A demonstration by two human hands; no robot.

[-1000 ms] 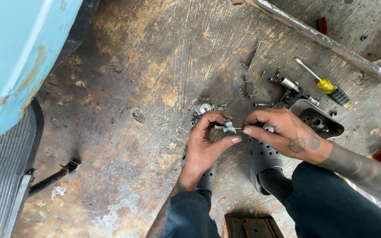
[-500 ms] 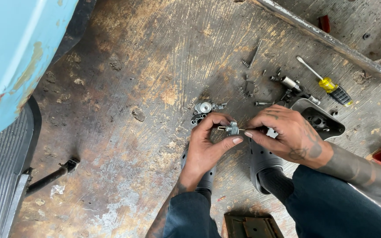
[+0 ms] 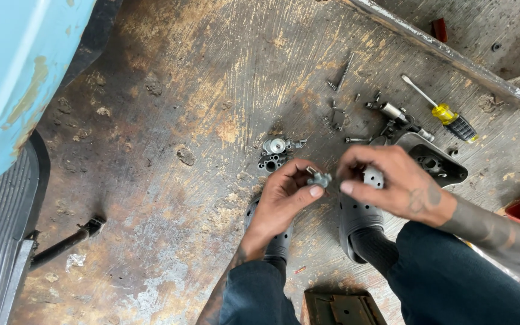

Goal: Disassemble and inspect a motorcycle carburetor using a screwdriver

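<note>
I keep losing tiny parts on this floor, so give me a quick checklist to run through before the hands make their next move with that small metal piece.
1. Small grey metal part pinched in the left hand: ok.
2. Right hand at the part, fingertips on it: cannot tell, blurred.
3. Cluster of silver fittings on the stained concrete floor, close by: ok.
4. Yellow-handled screwdriver within sight, lying beyond the right hand: ok.
5. Loose screws and bits gathered together: not ok, scattered.
6. Black moulded housing free of the hands: ok.
</note>
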